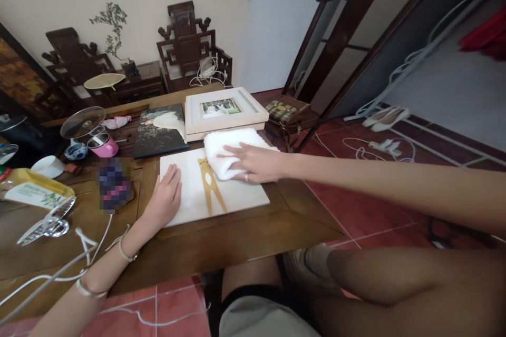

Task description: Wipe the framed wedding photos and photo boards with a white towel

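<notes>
A white board [190, 195] lies flat on the wooden table, with a yellow long-legged animal figure [207, 184] on its face. On the board's left edge rests my left hand [169, 195], fingers stretched out and holding nothing. A folded white towel [215, 142] covers the board's upper right part. My right hand [253, 162] lies over this towel with its fingers spread, pressing on it from above. The board surface beneath the towel is hidden.
Behind the board are a framed photo [253, 108] and a dark picture panel [148, 134]. To the left stand a pink mug [103, 146], a yellow oil bottle [31, 187], a silver clip-like object [49, 224] and white cables [51, 276]. A wooden chair [340, 26] stands right.
</notes>
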A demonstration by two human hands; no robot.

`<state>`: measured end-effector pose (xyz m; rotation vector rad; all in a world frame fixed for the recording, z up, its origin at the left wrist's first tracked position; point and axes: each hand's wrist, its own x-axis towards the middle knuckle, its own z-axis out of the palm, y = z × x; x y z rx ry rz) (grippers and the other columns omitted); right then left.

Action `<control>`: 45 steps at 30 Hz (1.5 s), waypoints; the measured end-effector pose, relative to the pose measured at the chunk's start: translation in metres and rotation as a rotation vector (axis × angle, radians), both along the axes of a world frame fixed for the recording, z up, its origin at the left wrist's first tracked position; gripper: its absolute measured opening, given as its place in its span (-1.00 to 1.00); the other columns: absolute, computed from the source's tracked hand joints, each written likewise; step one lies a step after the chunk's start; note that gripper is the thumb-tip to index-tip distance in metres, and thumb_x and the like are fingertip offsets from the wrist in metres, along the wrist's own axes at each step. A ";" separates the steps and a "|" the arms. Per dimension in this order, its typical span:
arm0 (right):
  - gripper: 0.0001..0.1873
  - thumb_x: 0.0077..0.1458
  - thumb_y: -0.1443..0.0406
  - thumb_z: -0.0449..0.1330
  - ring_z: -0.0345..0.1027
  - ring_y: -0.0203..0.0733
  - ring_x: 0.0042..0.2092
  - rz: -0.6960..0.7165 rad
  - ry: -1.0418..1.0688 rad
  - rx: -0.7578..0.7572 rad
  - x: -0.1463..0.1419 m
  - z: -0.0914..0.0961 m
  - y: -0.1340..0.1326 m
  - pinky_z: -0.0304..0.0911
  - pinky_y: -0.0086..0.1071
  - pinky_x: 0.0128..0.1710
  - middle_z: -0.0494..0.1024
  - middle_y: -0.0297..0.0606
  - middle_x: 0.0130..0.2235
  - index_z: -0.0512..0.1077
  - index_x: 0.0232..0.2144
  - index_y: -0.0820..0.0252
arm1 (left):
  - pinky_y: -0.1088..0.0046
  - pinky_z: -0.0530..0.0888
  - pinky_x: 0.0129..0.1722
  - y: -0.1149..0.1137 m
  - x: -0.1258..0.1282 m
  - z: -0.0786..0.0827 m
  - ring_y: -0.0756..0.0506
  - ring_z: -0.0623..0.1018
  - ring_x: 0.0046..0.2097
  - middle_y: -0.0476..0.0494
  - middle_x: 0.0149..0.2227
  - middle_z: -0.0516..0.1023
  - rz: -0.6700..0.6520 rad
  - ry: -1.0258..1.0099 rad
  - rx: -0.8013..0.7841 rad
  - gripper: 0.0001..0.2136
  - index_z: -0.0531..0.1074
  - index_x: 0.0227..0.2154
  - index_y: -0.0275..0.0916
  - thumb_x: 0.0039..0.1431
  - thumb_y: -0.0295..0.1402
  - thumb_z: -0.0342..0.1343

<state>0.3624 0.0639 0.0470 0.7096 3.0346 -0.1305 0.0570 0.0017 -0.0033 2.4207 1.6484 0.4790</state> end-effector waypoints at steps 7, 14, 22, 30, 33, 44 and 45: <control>-0.77 0.16 0.28 0.09 -0.21 0.10 0.39 0.255 0.178 0.043 0.014 -0.023 -0.048 -0.20 0.17 0.32 0.23 -0.09 0.30 0.56 -0.36 0.17 | -0.17 0.10 0.28 -0.004 -0.008 0.002 -0.30 0.09 0.39 -0.43 0.34 0.15 0.002 -0.012 0.007 -0.58 0.19 0.23 -0.28 0.37 -0.38 -0.24; -0.80 0.16 0.29 0.12 -0.16 0.11 0.38 0.406 0.201 0.058 0.023 -0.027 -0.045 -0.14 0.10 0.33 0.25 -0.09 0.30 0.54 -0.36 0.19 | -0.20 0.11 0.27 0.000 0.005 0.001 -0.33 0.07 0.39 -0.46 0.34 0.14 0.003 0.004 -0.022 -0.58 0.19 0.23 -0.31 0.37 -0.37 -0.26; -0.63 0.28 0.29 0.00 0.04 0.16 0.31 -0.004 0.023 0.065 0.000 -0.005 0.000 0.08 0.16 0.19 0.25 0.12 0.27 0.47 0.01 0.31 | -0.20 0.12 0.27 0.000 0.005 0.001 -0.33 0.08 0.39 -0.46 0.34 0.14 -0.006 0.013 -0.024 -0.58 0.20 0.22 -0.32 0.36 -0.37 -0.26; -0.65 0.27 0.26 0.01 0.06 0.22 0.30 0.067 0.088 0.086 -0.011 -0.013 0.001 0.08 0.24 0.17 0.30 0.11 0.24 0.52 -0.07 0.28 | -0.19 0.12 0.28 0.000 -0.007 0.001 -0.31 0.06 0.40 -0.45 0.35 0.13 0.007 0.035 -0.027 -0.57 0.17 0.23 -0.35 0.36 -0.41 -0.27; -0.70 0.24 0.29 0.02 -0.14 0.17 0.37 0.174 0.171 0.096 -0.003 -0.024 -0.022 -0.06 0.25 0.26 0.22 -0.01 0.30 0.54 -0.18 0.24 | -0.19 0.12 0.28 -0.001 -0.010 0.005 -0.31 0.06 0.40 -0.46 0.35 0.13 0.011 0.044 -0.039 -0.57 0.17 0.23 -0.37 0.36 -0.41 -0.26; -0.73 0.23 0.32 0.04 -0.19 0.06 0.39 0.196 0.194 -0.019 0.011 -0.029 -0.036 -0.16 0.18 0.31 0.18 -0.11 0.33 0.54 -0.18 0.19 | -0.15 0.13 0.29 0.001 0.000 -0.004 -0.31 0.07 0.39 -0.46 0.35 0.12 0.013 0.067 -0.025 -0.57 0.17 0.23 -0.40 0.37 -0.41 -0.27; -0.72 0.24 0.32 0.04 -0.17 0.07 0.39 0.163 0.176 -0.024 0.008 -0.026 -0.031 -0.13 0.19 0.30 0.20 -0.10 0.32 0.53 -0.14 0.19 | -0.16 0.13 0.29 0.001 0.000 -0.004 -0.31 0.07 0.39 -0.46 0.35 0.13 0.015 0.061 -0.022 -0.57 0.17 0.23 -0.39 0.37 -0.41 -0.27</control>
